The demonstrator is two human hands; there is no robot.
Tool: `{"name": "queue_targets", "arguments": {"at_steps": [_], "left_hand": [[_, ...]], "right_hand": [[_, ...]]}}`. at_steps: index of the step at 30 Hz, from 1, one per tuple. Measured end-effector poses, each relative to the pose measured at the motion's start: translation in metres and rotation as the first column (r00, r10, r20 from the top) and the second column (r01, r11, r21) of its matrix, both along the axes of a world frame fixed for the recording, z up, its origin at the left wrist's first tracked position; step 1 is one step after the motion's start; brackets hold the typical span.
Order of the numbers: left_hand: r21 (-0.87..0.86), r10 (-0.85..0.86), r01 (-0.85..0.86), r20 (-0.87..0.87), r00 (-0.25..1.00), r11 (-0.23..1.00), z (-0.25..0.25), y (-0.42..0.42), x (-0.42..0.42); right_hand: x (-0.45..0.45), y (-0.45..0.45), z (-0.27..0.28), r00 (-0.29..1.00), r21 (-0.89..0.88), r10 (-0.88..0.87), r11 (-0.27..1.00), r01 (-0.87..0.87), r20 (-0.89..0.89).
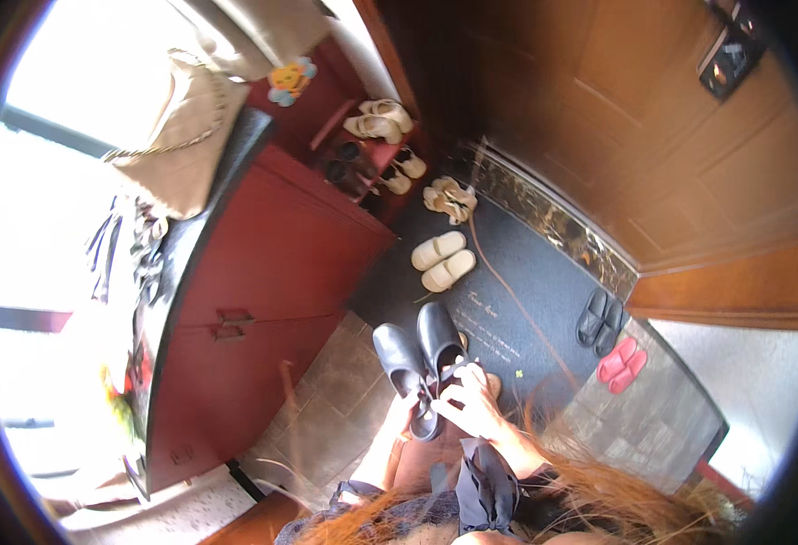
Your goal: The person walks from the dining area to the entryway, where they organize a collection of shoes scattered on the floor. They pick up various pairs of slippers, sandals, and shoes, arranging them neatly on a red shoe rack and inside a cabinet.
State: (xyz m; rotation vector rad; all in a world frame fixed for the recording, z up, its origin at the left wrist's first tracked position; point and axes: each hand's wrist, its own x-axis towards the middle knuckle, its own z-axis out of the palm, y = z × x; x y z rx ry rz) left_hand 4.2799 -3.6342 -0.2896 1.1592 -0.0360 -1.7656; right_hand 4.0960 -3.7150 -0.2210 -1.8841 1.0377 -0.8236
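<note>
A pair of black clogs is held up side by side in front of me, toes pointing away. My left hand grips the heel end of the left clog. At the strap and opening of the right clog my right hand has bent fingers closed on it. Both hands meet near the heels, where a dark loop hangs; which clog it belongs to I cannot tell. Beyond the clogs, cream slides lie on a dark doormat. Light-coloured footwear shows partly behind the right clog and my right hand.
A red cabinet with a cluttered top stands at the left; its open shelf holds several shoes. Beige shoes lie on the mat's far end. Black slides and pink slides sit at right, near a brown door.
</note>
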Motion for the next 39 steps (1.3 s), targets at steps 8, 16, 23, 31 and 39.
{"name": "queue_targets", "arguments": {"at_steps": [8, 16, 23, 31, 39], "left_hand": [[-0.053, 0.230, -0.235, -0.075, 0.970, 0.971, 0.072, 0.075, 0.011], [-0.022, 0.647, -0.648, -0.032, 0.762, 0.761, 0.158, 0.168, 0.024], [-0.293, 0.650, -0.714, 0.702, 0.291, 0.636, 0.217, 0.209, 0.028], [-0.334, 0.358, -0.175, 0.632, 0.687, 0.926, 0.293, 0.213, 0.123], [-0.959, 0.295, -0.272, -0.284, 0.912, -0.082, 0.510, 0.165, 0.140]], "right_hand": [[0.016, 0.024, 0.024, 0.896, 0.759, 0.112, 0.493, -0.425, 0.429], [0.104, 0.069, 0.088, 0.730, 0.652, 0.367, 0.331, -0.682, 0.577], [0.152, 0.126, 0.224, 0.362, 0.583, 0.868, 0.109, -0.805, 0.339], [0.183, 0.108, 0.108, 0.659, 0.530, 0.716, 0.476, -0.701, 0.228], [0.201, 0.061, 0.093, 0.897, 0.484, 0.374, 0.755, -0.443, 0.237]]}}
